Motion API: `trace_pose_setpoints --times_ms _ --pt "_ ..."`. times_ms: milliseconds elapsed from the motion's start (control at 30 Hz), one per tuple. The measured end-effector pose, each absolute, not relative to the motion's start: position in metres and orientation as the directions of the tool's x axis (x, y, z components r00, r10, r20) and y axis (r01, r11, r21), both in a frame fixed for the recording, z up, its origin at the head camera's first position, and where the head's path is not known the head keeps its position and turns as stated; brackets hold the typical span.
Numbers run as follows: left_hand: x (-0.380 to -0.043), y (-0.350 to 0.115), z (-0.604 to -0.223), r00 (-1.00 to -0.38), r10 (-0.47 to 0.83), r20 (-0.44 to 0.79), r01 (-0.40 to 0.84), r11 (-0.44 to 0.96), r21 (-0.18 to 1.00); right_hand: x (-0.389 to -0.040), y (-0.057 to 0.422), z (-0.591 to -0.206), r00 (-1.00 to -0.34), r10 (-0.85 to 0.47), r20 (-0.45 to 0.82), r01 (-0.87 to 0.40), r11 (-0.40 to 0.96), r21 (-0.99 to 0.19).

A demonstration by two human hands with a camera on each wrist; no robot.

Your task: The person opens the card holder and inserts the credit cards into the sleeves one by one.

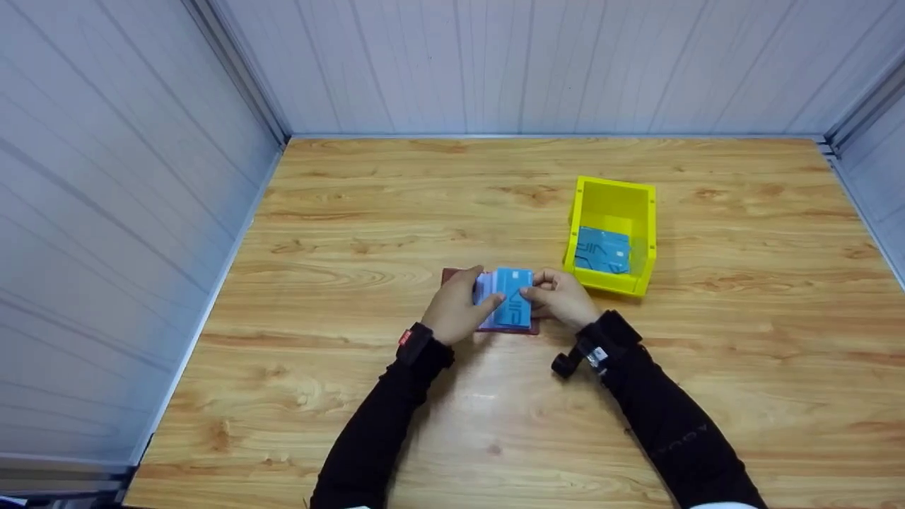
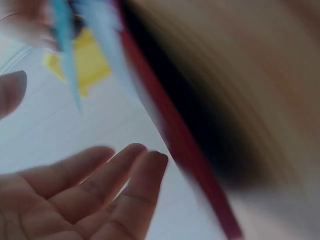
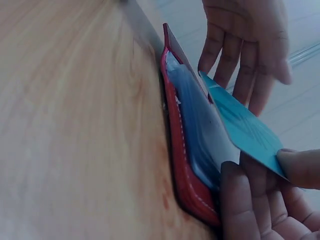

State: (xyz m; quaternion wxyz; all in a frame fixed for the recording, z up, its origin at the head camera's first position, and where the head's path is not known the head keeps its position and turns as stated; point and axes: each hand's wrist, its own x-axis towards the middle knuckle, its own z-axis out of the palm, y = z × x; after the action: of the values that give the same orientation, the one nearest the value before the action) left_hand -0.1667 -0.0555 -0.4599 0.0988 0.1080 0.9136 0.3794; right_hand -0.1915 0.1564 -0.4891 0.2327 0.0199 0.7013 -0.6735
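A red card wallet [image 3: 187,192] with clear plastic sleeves [image 3: 192,125] lies opened on the table. Over its right side my right hand [image 1: 563,297] pinches a blue card [image 1: 514,297] between thumb and fingers; the card stands tilted above the sleeves in the right wrist view. Fingers of that hand also reach in at the sleeves' edge. My left hand [image 1: 454,307] is at the wallet's left side, thumb stretched toward the card. Its fingers [image 2: 142,195] are spread and loosely bent, with nothing gripped, beside the red cover [image 2: 165,120] in the left wrist view.
A yellow bin [image 1: 649,233] stands just beyond my right hand, with more blue cards [image 1: 601,249] lying inside. White panel walls [image 1: 452,63] border the wooden table [image 1: 339,233] at the back and sides. A small black camera [image 1: 564,365] juts from my right wrist.
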Motion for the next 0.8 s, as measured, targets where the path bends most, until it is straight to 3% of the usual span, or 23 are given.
trace_pose_setpoints --times_ms 167,333,600,800 --pt "-0.172 -0.048 -0.458 -0.940 0.302 -0.157 0.036 0.548 0.836 -0.191 0.157 -0.487 -0.894 -0.290 -0.343 0.331 0.089 -0.939" --pt "-0.176 -0.040 -0.461 -0.942 0.288 -0.172 0.016 0.552 0.834 -0.191 0.158 -0.488 -0.889 -0.305 -0.341 0.338 0.064 -0.939" --pt "-0.177 -0.038 -0.463 -0.966 0.246 -0.080 0.066 0.532 0.844 -0.190 0.155 -0.487 -0.892 -0.298 -0.341 0.338 0.064 -0.939" --pt "-0.179 -0.047 -0.456 -0.973 0.223 -0.060 0.053 0.469 0.882 -0.188 0.155 -0.476 -0.937 -0.255 -0.237 0.197 0.171 -0.965"
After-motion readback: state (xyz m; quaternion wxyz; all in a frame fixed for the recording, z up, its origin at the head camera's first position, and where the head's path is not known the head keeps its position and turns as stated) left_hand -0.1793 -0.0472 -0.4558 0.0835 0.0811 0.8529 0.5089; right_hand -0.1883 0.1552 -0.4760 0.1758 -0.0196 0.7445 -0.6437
